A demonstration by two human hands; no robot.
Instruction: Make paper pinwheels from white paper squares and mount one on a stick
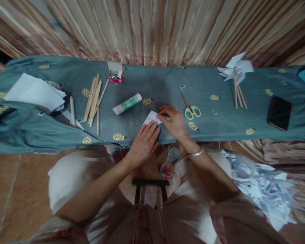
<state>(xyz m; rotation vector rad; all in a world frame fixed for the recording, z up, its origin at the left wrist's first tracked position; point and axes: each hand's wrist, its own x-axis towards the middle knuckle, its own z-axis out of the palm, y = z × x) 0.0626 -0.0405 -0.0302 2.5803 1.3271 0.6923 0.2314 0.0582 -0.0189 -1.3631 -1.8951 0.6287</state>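
A small folded piece of white paper (151,117) lies near the front edge of the cloth-covered table. My left hand (143,144) rests flat across its near side with the fingers stretched out. At the paper's right side, my right hand (173,122) is bent inward, thumb and forefinger closed on the edge; part of the paper is hidden beneath both hands. Just beyond lies a white and green glue stick (127,104). Scissors with pale green handles (192,112) lie to the right of my right hand, blades pointing away.
On the left are white paper sheets (35,91), a pale rod (72,110), several wooden sticks (93,100) and an opened red box (116,77) with shiny metal pieces. White pinwheels (236,68) on sticks and a black phone (279,113) lie right. Paper scraps (266,193) fill a bag below.
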